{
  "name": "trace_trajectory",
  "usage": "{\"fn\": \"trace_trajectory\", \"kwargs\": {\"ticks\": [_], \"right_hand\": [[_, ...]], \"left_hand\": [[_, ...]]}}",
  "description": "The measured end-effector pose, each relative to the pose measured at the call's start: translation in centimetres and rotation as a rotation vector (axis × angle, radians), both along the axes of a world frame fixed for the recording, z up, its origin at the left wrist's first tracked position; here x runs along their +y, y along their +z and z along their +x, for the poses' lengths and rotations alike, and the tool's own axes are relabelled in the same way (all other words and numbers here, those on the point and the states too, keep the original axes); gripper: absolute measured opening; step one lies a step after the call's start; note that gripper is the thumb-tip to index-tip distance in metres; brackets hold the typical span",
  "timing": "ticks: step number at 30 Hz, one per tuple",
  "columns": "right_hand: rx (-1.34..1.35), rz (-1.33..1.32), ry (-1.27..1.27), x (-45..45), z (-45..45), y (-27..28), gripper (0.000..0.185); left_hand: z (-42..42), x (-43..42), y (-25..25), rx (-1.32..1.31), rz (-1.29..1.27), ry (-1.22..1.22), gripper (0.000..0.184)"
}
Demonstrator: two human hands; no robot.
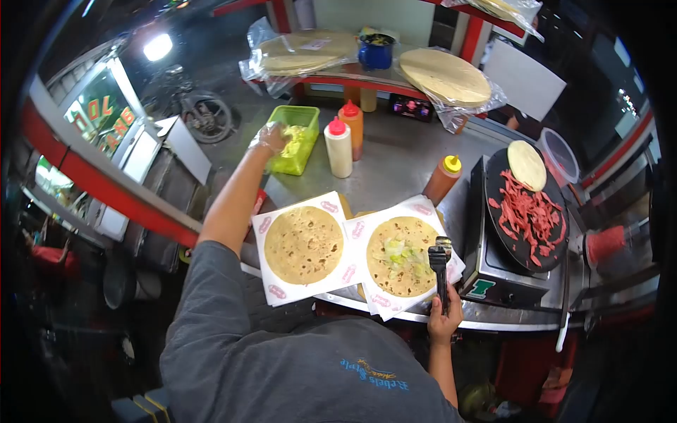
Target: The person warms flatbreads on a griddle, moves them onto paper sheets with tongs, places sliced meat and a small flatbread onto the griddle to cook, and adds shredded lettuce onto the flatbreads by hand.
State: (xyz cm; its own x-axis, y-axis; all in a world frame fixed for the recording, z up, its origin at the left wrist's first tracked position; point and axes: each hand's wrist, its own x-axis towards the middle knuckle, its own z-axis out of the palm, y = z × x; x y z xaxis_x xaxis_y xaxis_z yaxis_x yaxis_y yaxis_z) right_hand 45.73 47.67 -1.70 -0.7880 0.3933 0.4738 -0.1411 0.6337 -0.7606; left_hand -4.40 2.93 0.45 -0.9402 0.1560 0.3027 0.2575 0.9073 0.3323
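My left hand, in what looks like a clear plastic glove, reaches over the rim of a green plastic container of shredded lettuce. Its fingers are blurred against the lettuce, so their grip cannot be made out. Black-handled tongs stand up from my right hand, whose fingers wrap round them. Just left of the tongs, a flat tortilla on printed white paper carries some chopped lettuce. Beside it, a second flat tortilla lies bare on its own printed paper.
White and orange sauce bottles stand right of the container. A brown sauce bottle leans near the griddle, which holds reddish meat strips and a small flatbread. Bagged tortillas and a blue pot occupy the shelf.
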Motion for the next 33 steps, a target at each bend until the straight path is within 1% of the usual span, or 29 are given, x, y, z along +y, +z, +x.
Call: {"fn": "trace_trajectory", "kwargs": {"ticks": [1, 4, 7, 8, 11, 12, 14, 17, 18, 19, 21, 23, 24, 25, 27, 28, 29, 30, 32, 33], "right_hand": [[-0.009, -0.010, -0.011, -0.1, 0.0, -0.1, 0.043], [0.018, 0.033, -0.091, -0.3, -0.3, -0.8, 0.042], [-0.019, -0.007, -0.167, -0.7, 0.1, -0.9, 0.042], [-0.036, -0.033, -0.187, -0.8, 0.1, -0.9, 0.042], [0.032, 0.084, -0.191, -0.7, -0.1, -0.9, 0.043], [0.079, 0.129, -0.179, -0.5, -0.4, -1.1, 0.045], [0.080, 0.117, -0.153, -0.4, -0.5, -0.9, 0.045], [0.039, 0.076, -0.100, -0.4, 0.0, -0.6, 0.047], [0.049, 0.082, -0.080, -0.4, 0.0, -0.5, 0.048], [0.058, 0.089, -0.059, -0.4, -0.1, -0.4, 0.048], [0.064, 0.081, -0.019, -0.2, -0.1, -0.2, 0.046], [0.069, 0.062, 0.019, 0.2, 0.1, -0.4, 0.043], [-0.023, -0.006, 0.025, 0.9, 0.7, -1.5, 0.043], [-0.038, -0.056, 0.045, 1.3, 1.0, -2.3, 0.044], [-0.042, -0.062, 0.079, 2.0, 1.1, -3.2, 0.045], [-0.051, -0.053, 0.090, 2.0, 1.1, -3.0, 0.045], [-0.050, -0.045, 0.097, 2.0, 1.1, -2.8, 0.045], [-0.079, -0.094, 0.108, 1.9, 1.2, -2.7, 0.045], [-0.082, -0.075, 0.118, 1.8, 1.1, -2.4, 0.045], [-0.079, -0.064, 0.123, 1.6, 0.9, -2.1, 0.045]], "left_hand": [[0.0, 0.4, -0.6, -0.035, -0.152, 0.035, 0.038], [-4.9, 0.6, -3.9, -0.434, -0.406, -0.157, 0.042], [-7.2, 1.9, -5.1, -0.601, -0.624, -0.257, 0.046], [-7.1, 2.5, -4.4, -0.617, -0.709, -0.327, 0.041], [-6.6, 2.5, -1.4, -0.579, -0.654, -0.395, 0.035], [-6.5, 2.3, -0.6, -0.536, -0.534, -0.382, 0.036], [-6.7, 1.0, 0.4, -0.450, -0.300, -0.345, 0.041], [-6.3, 0.5, 0.6, -0.422, -0.443, -0.214, 0.052], [-5.6, 0.3, 0.1, -0.255, -0.333, -0.163, 0.046], [-5.2, 0.1, 0.4, -0.205, -0.345, -0.176, 0.044], [-4.1, -0.2, 1.1, -0.121, -0.370, -0.199, 0.040], [-1.4, -0.3, 3.4, -0.132, -0.186, -0.125, 0.036], [0.0, -1.0, 3.7, -0.055, -0.149, -0.211, 0.035], [2.0, -1.6, 3.9, 0.017, -0.111, -0.299, 0.034], [10.9, 1.5, 9.3, -0.271, 0.123, -0.240, 0.035], [12.5, 0.4, 5.0, -0.289, 0.501, -0.434, 0.036], [14.8, 0.3, 3.7, -0.286, 0.412, -0.622, 0.038], [17.1, 0.6, 2.0, -0.365, 0.362, -0.599, 0.040], [21.8, 1.1, -1.5, -0.517, 0.247, -0.553, 0.047], [23.7, 1.9, -2.3, -0.435, 0.181, -0.554, 0.053]]}}
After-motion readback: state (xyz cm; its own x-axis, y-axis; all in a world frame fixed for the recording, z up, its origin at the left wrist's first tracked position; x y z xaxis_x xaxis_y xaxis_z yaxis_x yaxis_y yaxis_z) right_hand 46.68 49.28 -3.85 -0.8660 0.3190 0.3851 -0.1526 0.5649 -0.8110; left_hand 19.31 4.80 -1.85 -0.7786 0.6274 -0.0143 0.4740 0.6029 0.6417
